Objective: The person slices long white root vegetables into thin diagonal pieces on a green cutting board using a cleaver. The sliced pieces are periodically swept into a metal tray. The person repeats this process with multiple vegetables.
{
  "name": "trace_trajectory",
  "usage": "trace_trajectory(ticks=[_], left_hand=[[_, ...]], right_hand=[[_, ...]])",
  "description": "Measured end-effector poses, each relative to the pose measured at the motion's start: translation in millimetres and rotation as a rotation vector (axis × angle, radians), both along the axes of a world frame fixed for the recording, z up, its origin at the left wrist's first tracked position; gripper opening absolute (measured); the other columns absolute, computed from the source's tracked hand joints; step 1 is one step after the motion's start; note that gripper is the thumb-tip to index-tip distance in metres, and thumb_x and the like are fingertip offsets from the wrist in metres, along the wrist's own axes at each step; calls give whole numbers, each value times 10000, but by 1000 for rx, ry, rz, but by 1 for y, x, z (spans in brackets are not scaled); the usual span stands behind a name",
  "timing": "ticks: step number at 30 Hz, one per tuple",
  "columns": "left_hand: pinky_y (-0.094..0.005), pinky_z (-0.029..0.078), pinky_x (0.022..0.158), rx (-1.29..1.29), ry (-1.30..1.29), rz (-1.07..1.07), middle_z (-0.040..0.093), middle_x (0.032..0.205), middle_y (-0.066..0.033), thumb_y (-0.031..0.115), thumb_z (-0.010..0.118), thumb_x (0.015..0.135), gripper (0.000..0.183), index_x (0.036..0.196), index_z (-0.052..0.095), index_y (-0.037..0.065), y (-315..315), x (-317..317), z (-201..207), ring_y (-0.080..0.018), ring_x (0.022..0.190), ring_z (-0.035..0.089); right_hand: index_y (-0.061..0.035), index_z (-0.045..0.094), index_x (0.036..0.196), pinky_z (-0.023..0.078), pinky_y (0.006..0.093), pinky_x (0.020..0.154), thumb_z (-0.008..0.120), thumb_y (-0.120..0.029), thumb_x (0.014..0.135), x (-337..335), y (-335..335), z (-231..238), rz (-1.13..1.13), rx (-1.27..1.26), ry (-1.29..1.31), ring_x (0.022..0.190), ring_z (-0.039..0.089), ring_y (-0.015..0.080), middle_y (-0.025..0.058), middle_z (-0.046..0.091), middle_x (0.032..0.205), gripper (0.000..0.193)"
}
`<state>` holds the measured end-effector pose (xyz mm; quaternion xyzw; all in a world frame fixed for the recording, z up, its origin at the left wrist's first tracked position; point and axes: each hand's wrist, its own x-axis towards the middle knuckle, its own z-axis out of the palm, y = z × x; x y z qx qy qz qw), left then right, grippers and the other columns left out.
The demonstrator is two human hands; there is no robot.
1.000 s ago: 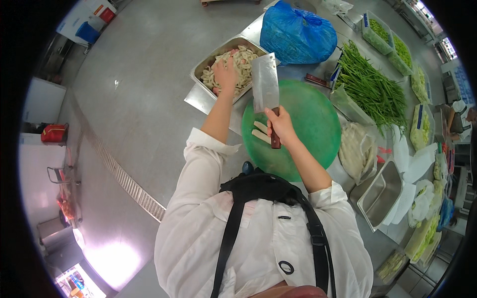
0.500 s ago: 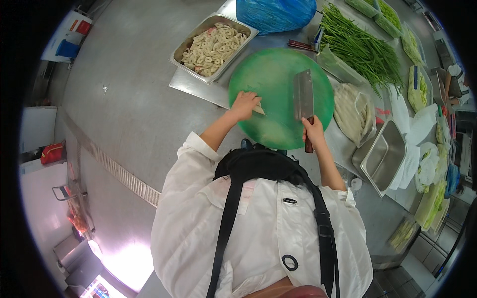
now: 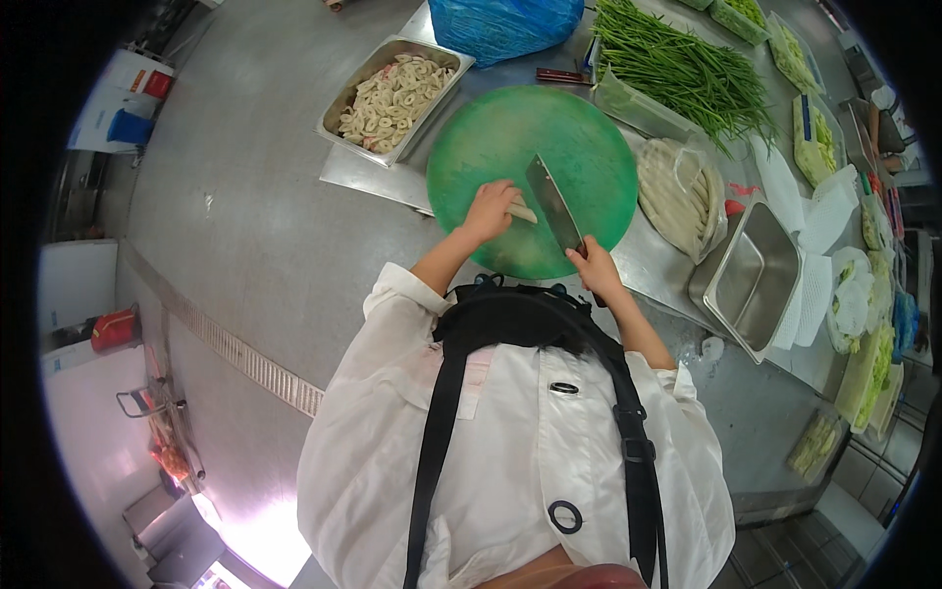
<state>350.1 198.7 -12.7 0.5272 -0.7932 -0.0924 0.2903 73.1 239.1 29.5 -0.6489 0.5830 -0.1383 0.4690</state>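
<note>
A round green cutting board (image 3: pixel 530 147) lies on the steel counter in front of me. My left hand (image 3: pixel 488 208) presses down on a pale strip of food (image 3: pixel 523 212) near the board's front. My right hand (image 3: pixel 593 267) grips the dark handle of a cleaver (image 3: pixel 554 204), whose blade rests edge-down right beside the strip. A steel tray of pale sliced rings (image 3: pixel 395 96) sits at the board's left.
A blue plastic bag (image 3: pixel 505 22) lies behind the board. Long green stalks (image 3: pixel 687 74) and a clear bag of pale strips (image 3: pixel 677 196) lie to the right, beside an empty steel pan (image 3: pixel 754 280). Grey floor with a drain grate (image 3: pixel 235 344) runs at the left.
My left hand came back from the tray of rings to the board and now holds a strip there. The cleaver swung down from upright to the board beside it.
</note>
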Motion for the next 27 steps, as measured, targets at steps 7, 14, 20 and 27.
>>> trace_trajectory(ticks=[7,14,20,27], left_hand=[[-439,424,905,1,-16,22,575,1073,-110,67,672,700,226,919,615,58,12,3,2,-330,1064,529],[-436,425,892,4,-65,22,570,1083,-110,65,667,708,253,952,607,46,10,2,-3,-326,1052,525],[-428,423,887,2,-65,23,569,1081,-106,65,658,716,242,952,609,52,12,0,1,-318,1062,521],[-422,424,886,108,-57,4,564,1044,-110,54,648,717,224,939,612,51,8,0,0,-317,1031,530]], right_hand=[[-5,468,957,489,484,677,603,-309,906,4,4,8,174,-161,158,782,639,402,195,656,827,337],[-20,447,991,496,506,673,589,-305,914,7,3,41,250,-187,259,789,646,411,185,678,845,328],[-21,430,978,500,517,631,578,-281,918,5,8,49,313,-228,330,738,647,417,197,675,811,305],[2,417,966,483,547,641,581,-271,913,36,1,8,260,-200,337,725,626,459,269,639,772,323]])
